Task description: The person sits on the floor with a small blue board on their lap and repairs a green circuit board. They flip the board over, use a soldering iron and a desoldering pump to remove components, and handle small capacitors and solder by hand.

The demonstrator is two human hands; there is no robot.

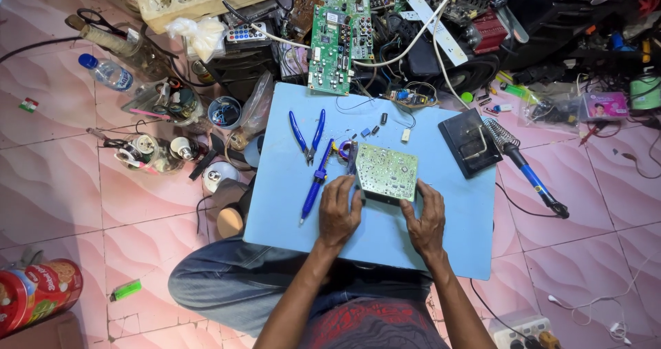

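Bare forearms reach up from the lower edge of the frame, over a lap in blue jeans (227, 280), to a pale blue work mat (454, 225) laid on a pink tiled floor. On the mat, the left hand (339, 212) rests with its fingers curled around the near left corner of a small green circuit board (386, 173), solder side up; the right hand (425, 221) grips the board's near right corner the same way, thumb along its edge. The board thus lies between and just beyond both hands, tilted slightly on the mat.

Left of the left hand, a blue-handled screwdriver (314, 190) lies close by, and blue-handled pliers (307, 135) sit just above it. Loose small components are scattered beyond the board. Right of the board stands a black soldering-iron stand (469, 142) with its coiled holder, and a blue-handled soldering iron (533, 177) lies half off the mat (its cord trailing onto the tiles). A larger green circuit board (332, 42) rests among cables and spare parts at the far edge.
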